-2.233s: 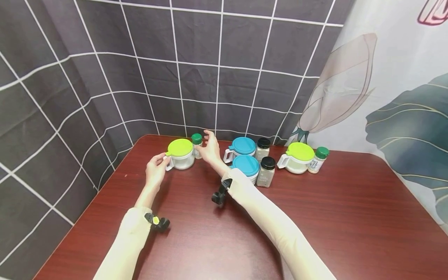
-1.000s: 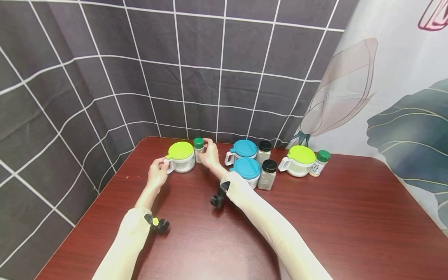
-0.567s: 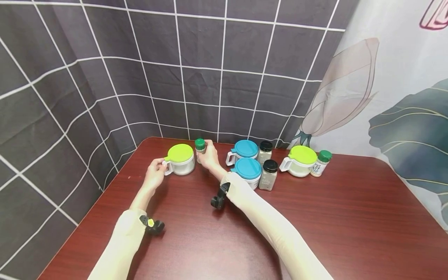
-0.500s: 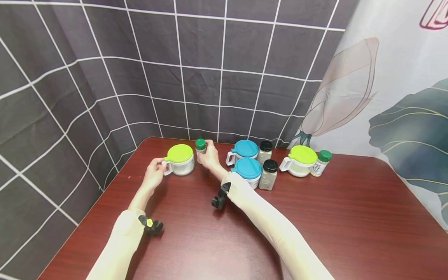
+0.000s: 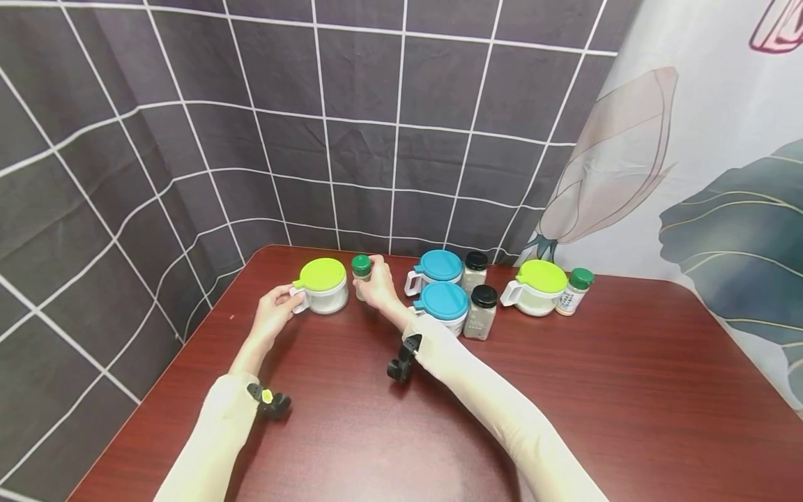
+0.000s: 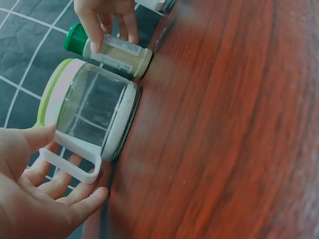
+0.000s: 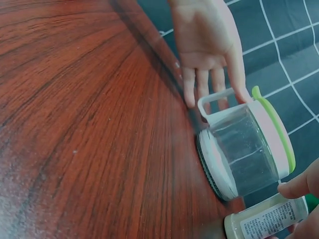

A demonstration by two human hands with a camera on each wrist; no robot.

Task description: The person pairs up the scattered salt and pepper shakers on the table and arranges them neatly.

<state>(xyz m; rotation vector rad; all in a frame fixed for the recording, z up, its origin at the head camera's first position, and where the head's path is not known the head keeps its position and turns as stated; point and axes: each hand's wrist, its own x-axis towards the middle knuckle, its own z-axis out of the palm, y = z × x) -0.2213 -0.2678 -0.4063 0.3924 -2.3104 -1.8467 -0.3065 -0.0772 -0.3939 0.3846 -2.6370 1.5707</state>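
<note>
My left hand (image 5: 272, 314) is at the white handle of a clear seasoning jar (image 6: 92, 107) with a lime-green lid. In the left wrist view its thumb touches the handle's top by the lid, while the other fingers lie behind the handle. The right wrist view shows those fingers nearly straight, the palm facing the jar. My right hand (image 5: 378, 284) pinches a small spice shaker (image 6: 117, 55) with a green cap between thumb and fingers, just right of the jar. The shaker stands upright, its label partly covered by the fingers.
Two blue-lidded jars (image 5: 441, 265) and two black-capped spice bottles (image 5: 480, 317) stand right of my right hand, close to its forearm. Farther right are another green-lidded jar (image 5: 536, 296) and green-capped shaker (image 5: 572, 296). A gridded curtain (image 5: 351, 125) hangs behind the reddish-brown table (image 5: 339, 418).
My right hand has closed its fingers on the green-capped shaker and shifted it right and nearer, away from the jar. My left hand's fingers have loosened at the jar's handle.
</note>
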